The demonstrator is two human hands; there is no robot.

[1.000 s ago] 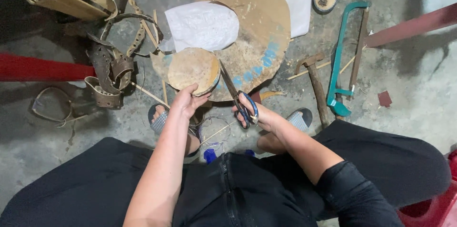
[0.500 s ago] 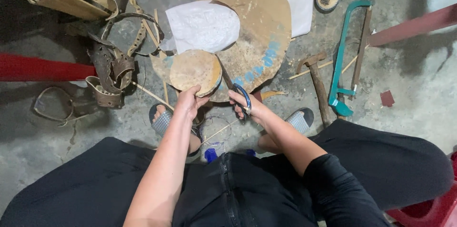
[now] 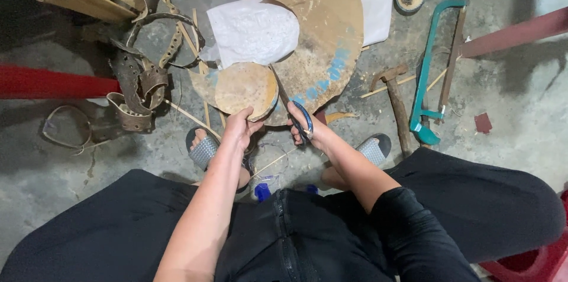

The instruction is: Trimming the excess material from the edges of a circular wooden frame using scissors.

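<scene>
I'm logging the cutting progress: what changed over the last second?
The right hand shifted the scissors slightly toward the left hand, blades staying along the round brown disc's edge. The left hand kept its grip on the disc. Hammer and saw stayed put.

Tool-strewn concrete floor (image 3: 520, 110)

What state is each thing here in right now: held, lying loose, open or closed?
Small round disc: held at its near edge by the left hand.
Scissors: gripped in the right hand, blades against the disc's edge.
Hammer: lying flat on the floor.
Saw: lying flat, untouched.
White sheet: lying on the big round board.
</scene>
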